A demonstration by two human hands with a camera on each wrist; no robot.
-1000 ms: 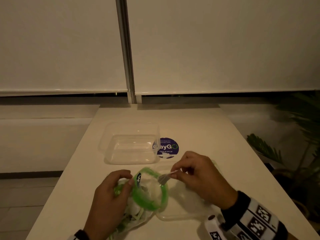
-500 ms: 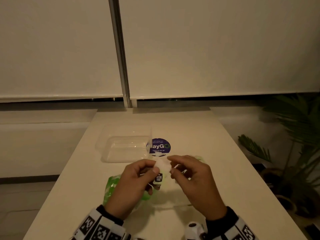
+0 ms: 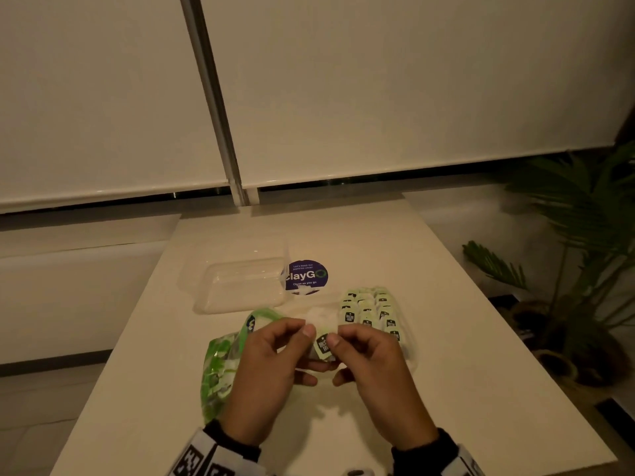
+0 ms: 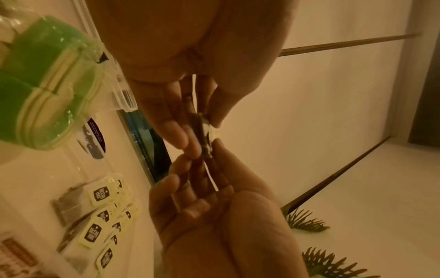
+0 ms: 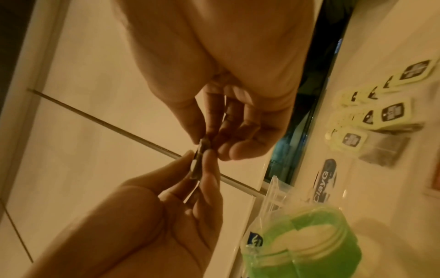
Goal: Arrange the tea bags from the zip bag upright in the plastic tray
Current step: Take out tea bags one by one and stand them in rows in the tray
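On the pale tabletop (image 3: 481, 338) the green-printed clear zip bag (image 3: 223, 359) now lies released at the left, near the empty clear plastic container (image 3: 240, 286), while rows of pale green-tagged tea bags (image 3: 369, 310) stand in the clear plastic tray (image 3: 410, 352) at the right. A second ago the hands were drawing from the bag. Now the left hand (image 3: 268, 365) and right hand (image 3: 374, 365) together pinch one small tea bag (image 3: 323, 343) above the tabletop, likely squaring it for the tray.
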